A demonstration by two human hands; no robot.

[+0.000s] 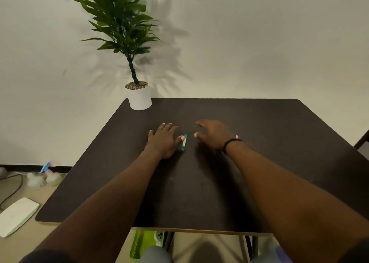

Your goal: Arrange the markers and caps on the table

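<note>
One small flat teal-and-white rectangular packet [184, 142] lies on one dark brown square-cornered wooden table [259, 163], and two bare hands are stretched out over it. The packet sits between the hands, touching the thumb tip of the left hand [164, 141] and a short way off the thumb of the right hand [212, 134].

The left hand lies palm down, flat on the tabletop, its four fingers straight and spread forward, the thumb angled out to its right against the packet's upper end; it grips nothing. The right hand hovers just above the table, palm down, fingers loosely spread and slightly bent, holding nothing; its fingertips are blurred. One black band [230, 143] circles the right wrist. Both forearms reach forward from the near table edge.

Beyond the left hand, at the table's far left corner, stands one green leafy plant in a white round pot [139, 98].
</note>
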